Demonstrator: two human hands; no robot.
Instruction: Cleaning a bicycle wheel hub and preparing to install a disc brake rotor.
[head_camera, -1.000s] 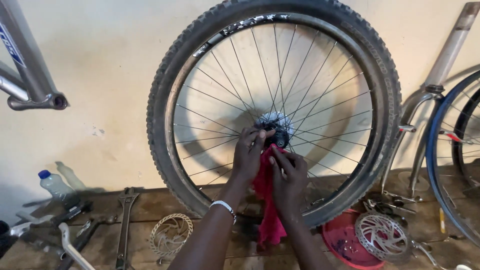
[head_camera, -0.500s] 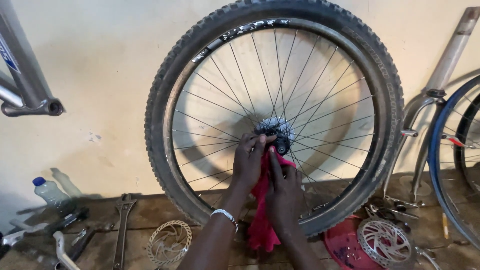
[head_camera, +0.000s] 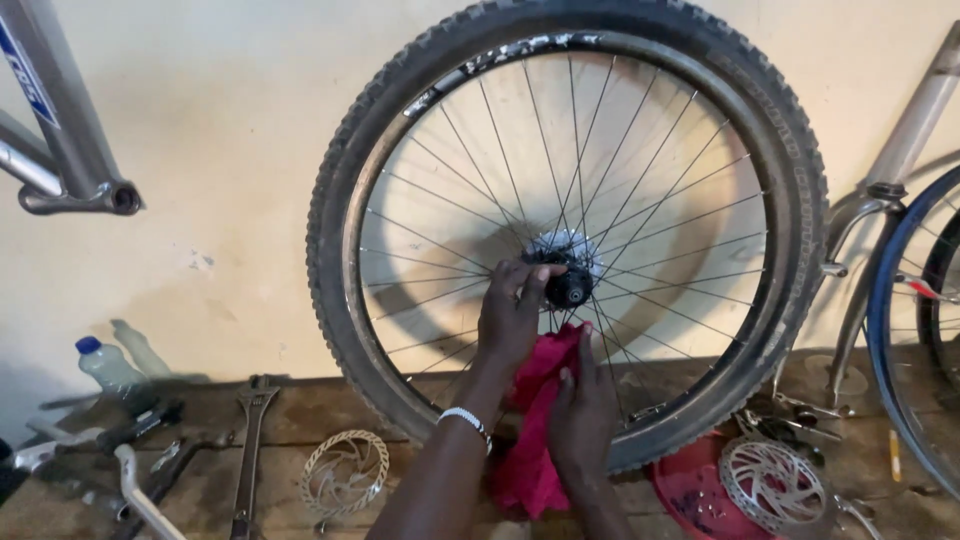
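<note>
A bicycle wheel (head_camera: 800, 190) with a knobby black tyre stands upright on a wooden bench, leaning toward the cream wall. My left hand (head_camera: 512, 310), with a white bracelet on its wrist, has its fingertips on the dark hub (head_camera: 568, 268) at the wheel's centre. My right hand (head_camera: 582, 410) is lower, holding a red rag (head_camera: 530, 450) that hangs down in front of the lower spokes. The rag sits just below the hub, between my two hands.
A brake disc (head_camera: 345, 470) and a long wrench (head_camera: 248, 450) lie on the bench (head_camera: 300, 410) at left, beside a plastic bottle (head_camera: 108, 368). A red tray (head_camera: 690, 490) with another disc (head_camera: 772, 485) sits at right. A bike frame (head_camera: 60, 130) hangs upper left; a blue-rimmed wheel (head_camera: 900, 330) stands far right.
My right hand has dropped from the hub down to the rag below it. My left hand stays at the hub. The view has shifted slightly.
</note>
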